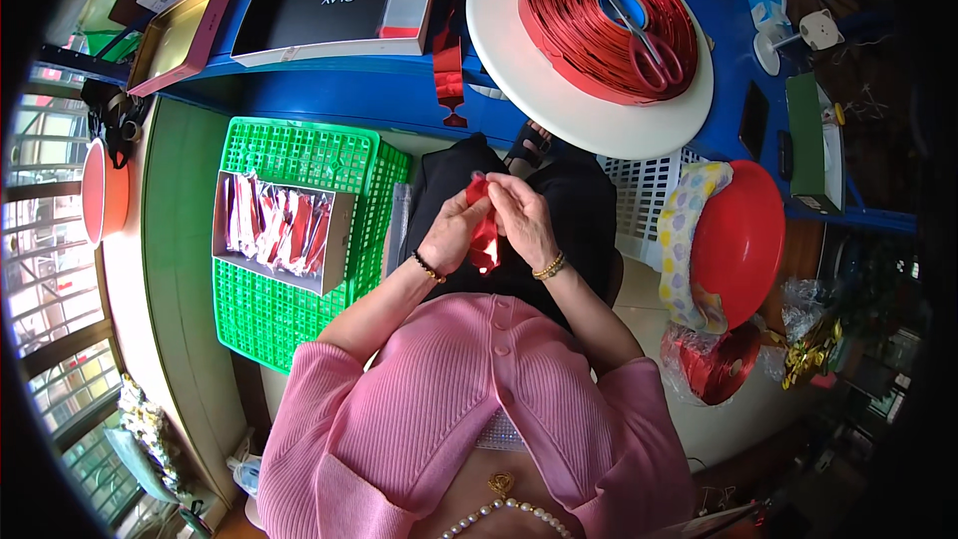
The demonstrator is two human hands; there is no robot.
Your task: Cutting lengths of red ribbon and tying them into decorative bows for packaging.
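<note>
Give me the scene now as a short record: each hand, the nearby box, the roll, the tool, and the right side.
Left hand: pinching a shiny red strip
Right hand: fingertips at the strip's upper end; grip unclear
Box: open cardboard box of red pieces in clear wrapping, on a green crate
Roll: red ribbon roll lying on a white disc
Tool: scissors, on the roll
Right side: red basin

The left hand point(451, 234) and right hand point(526, 220) partly cover the red foil strip point(484, 233), so its full shape cannot be told; the pearl necklace point(512, 503) is cut by the lower edge
</note>
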